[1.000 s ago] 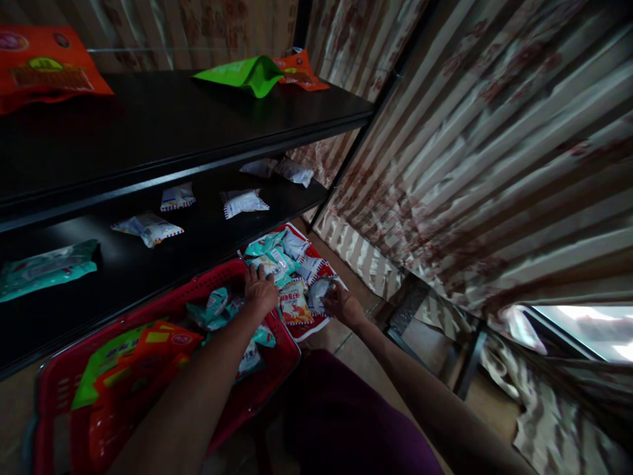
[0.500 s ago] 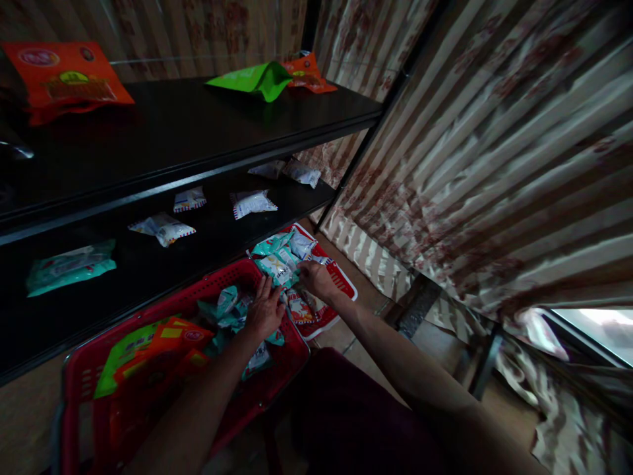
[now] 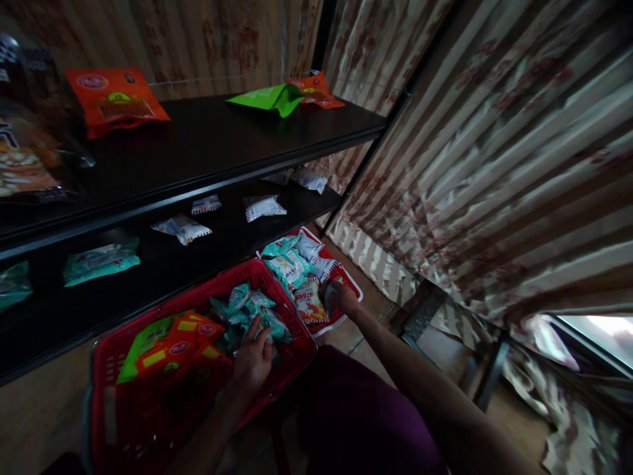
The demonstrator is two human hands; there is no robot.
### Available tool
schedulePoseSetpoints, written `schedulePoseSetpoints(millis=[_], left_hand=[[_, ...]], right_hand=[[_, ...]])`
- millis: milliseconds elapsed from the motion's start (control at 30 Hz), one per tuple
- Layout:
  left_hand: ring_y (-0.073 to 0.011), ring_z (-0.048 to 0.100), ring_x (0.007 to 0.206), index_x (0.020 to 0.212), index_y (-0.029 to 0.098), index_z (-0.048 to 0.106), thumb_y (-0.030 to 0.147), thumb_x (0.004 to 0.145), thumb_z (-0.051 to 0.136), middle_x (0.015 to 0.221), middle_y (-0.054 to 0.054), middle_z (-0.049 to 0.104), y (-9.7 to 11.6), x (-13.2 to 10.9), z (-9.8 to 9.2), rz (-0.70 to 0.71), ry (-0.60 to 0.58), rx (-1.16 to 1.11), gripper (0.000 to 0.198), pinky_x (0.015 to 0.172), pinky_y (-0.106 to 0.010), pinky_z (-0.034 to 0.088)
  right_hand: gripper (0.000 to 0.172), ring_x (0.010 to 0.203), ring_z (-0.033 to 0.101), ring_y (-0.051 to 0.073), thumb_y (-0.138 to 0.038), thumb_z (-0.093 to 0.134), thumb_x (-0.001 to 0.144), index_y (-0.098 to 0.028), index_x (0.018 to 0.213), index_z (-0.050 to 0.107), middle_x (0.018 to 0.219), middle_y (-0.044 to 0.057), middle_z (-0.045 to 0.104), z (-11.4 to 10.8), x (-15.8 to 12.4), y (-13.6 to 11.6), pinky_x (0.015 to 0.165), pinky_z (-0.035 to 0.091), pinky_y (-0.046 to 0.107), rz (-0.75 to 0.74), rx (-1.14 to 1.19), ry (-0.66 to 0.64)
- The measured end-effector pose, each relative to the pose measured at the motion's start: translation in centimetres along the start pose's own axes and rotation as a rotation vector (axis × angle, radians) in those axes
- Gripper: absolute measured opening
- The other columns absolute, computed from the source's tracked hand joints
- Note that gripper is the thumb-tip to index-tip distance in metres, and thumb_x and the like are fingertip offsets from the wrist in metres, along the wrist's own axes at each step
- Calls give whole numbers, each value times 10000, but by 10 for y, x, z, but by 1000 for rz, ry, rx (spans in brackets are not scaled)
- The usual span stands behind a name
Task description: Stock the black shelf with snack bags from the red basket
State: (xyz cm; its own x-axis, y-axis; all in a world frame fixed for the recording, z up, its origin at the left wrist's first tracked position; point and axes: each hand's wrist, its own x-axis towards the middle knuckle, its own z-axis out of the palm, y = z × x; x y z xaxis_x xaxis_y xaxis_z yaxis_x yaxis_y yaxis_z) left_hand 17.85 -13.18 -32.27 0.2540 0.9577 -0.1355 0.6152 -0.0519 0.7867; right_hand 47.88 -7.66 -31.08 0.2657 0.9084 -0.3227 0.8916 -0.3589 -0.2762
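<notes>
My left hand [image 3: 253,359] is over the large red basket [image 3: 257,267], its fingers loosely stretched and apart at the teal snack packets [image 3: 247,303]. Orange packets [image 3: 185,340] and a green packet [image 3: 143,346] lie at the left inside this basket. Farther off, my right hand [image 3: 342,298] reaches down into the second red basket [image 3: 353,285], fingers curled; what is in them is dark and blurred. Beside its fingertips lies a cream-and-red snack packet [image 3: 310,302]. Teal-and-white packets [image 3: 291,266] and white packets [image 3: 310,248] fill the back of that basket.
A black shelf unit [image 3: 208,142] runs along the back. Its upper board holds an orange bag [image 3: 116,99], a green bag [image 3: 271,99] and brown bags; the lower holds white packets [image 3: 264,207] and teal packets [image 3: 103,260]. Striped curtain [image 3: 469,165] hangs at the right.
My right hand has moved from the teal packets toward the near right side of the second basket. My left hand has drawn back from the rim into the large basket. The view has shifted left.
</notes>
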Motion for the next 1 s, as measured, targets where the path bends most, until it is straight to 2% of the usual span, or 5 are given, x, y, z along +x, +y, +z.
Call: schedulePoseSetpoints(millis=[167,467,800,900,1000], left_hand=[[-287,489,1273,1077,186,650,141,770,505,1379,-122,519,-2,10,-2,-125,-7,59,343,1082,-427,386],[-235,326,1389,1397,181,383,371,896,415,1517,-129,323,27,29,-20,-1,114,-208,536,1016,-365,453],[-209,435,1313,1241,182,549,286,883,440,1377,-97,518,35,62,-2,-230,133,-381,389,1118,-363,325],[-239,405,1337,1216,230,579,281,861,487,1352,-73,540,35,72,1,-186,152,-257,371,1120,-403,321],[-296,339,1376,1279,178,547,260,839,520,1439,-131,439,42,84,3,-185,154,-93,448,1133,-443,291]], right_hand=[[373,834,665,188,-145,522,793,-141,1155,605,993,110,698,-24,-2,-35,733,507,258,-155,39,6],[344,1356,353,270,-139,498,855,-106,1191,569,1368,195,484,-3,-35,-127,1132,289,460,-733,-129,121],[460,1417,258,229,-148,496,843,-99,1300,486,1434,198,424,27,-48,-111,1131,317,429,-1103,-26,-68],[451,1395,298,240,-222,496,857,-159,1304,489,1437,140,440,17,-38,-84,1123,311,454,-831,149,39],[372,1263,471,265,-230,402,914,-152,1262,508,1314,151,544,6,-16,-48,1036,399,450,-67,352,74]])
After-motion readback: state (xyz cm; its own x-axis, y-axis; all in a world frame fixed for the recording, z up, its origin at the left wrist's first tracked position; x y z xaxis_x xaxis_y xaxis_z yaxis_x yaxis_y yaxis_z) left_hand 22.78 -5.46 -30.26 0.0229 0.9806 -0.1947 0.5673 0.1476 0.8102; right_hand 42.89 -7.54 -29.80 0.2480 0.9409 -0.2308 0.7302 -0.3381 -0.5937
